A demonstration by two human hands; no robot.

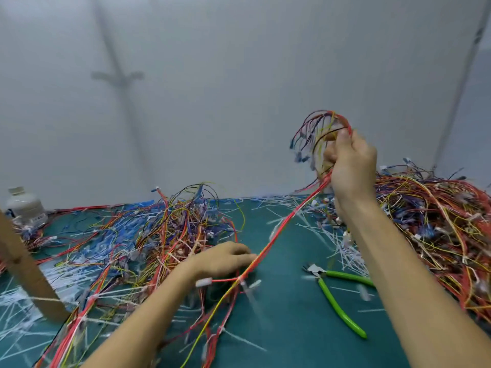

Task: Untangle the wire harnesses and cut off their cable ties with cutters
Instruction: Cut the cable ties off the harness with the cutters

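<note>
Red harness (265, 250) taut in right hand (350, 160); left hand (223, 258) grip blurred, unclr.

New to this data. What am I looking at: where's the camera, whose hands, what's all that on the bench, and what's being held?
There is no robot here. A person works bare-handed, and the single picture comes from a wide-angle camera on their head, looking forward and down. The two forearms entering from below are therefore the wearer's own.

The right hand is raised and grips one wire harness, a mostly red bundle whose loose ends fan out above the fist. The bundle runs down to the left hand, whose fingertips meet it just above the green mat. Blur hides whether they pinch it.

Green-handled cutters lie unheld on the mat between the arms. A tangle of harnesses lies on the left and another pile on the right. White cut cable ties are scattered about, and a white bottle stands far left.
</note>
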